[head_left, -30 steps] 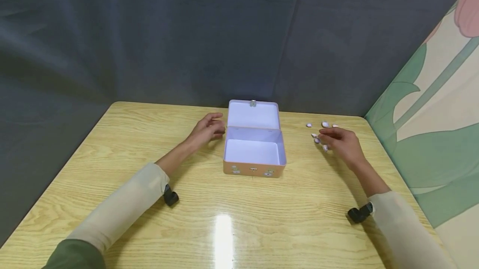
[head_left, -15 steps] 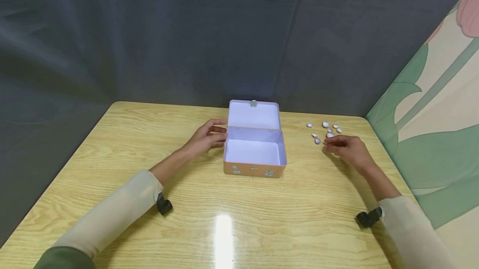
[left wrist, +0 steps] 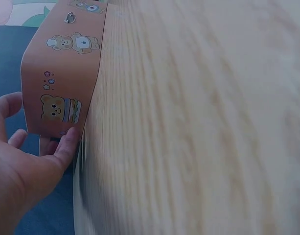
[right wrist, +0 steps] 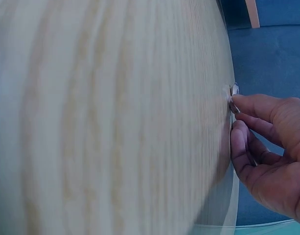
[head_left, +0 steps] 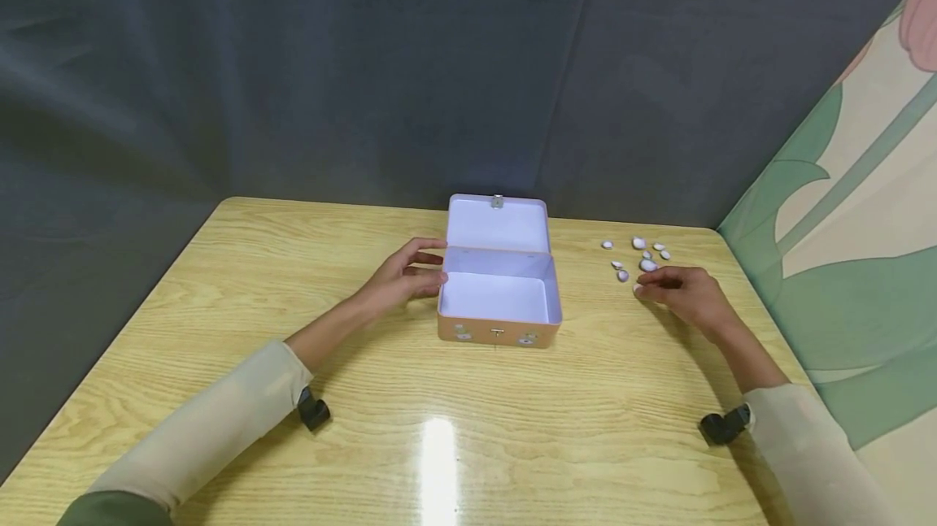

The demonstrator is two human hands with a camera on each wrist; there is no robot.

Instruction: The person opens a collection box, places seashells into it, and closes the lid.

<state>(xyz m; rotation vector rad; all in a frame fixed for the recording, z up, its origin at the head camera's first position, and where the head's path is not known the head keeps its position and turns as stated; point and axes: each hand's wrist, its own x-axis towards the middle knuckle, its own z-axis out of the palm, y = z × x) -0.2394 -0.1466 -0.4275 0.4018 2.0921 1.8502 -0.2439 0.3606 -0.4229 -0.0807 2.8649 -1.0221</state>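
Observation:
A rectangular tin box point(head_left: 499, 329) stands with its lid point(head_left: 498, 223) raised, its lilac inside bare. Around its left side lies my left hand point(head_left: 405, 276), fingers slightly bent and spread, fingertips at the wall. The left wrist view shows the orange tin point(left wrist: 59, 73) printed with bears, and my left thumb touching its lower edge. At the right of the table, my right hand point(head_left: 686, 296) pinches a small whitish seashell point(head_left: 637, 289) low at the tabletop. In the right wrist view, the thumb of my right hand point(right wrist: 274, 142) meets the seashell point(right wrist: 233, 105).
Several more small shells point(head_left: 648, 264) lie scattered behind my right hand on the wooden table point(head_left: 307, 461). A dark curtain point(head_left: 381, 79) hangs along the back edge. A floral panel point(head_left: 871, 282) borders the right side.
My left hand has come in against the tin's side. My right hand has drawn back slightly toward me and its fingertips have settled on the nearest shell. The tin stays in place.

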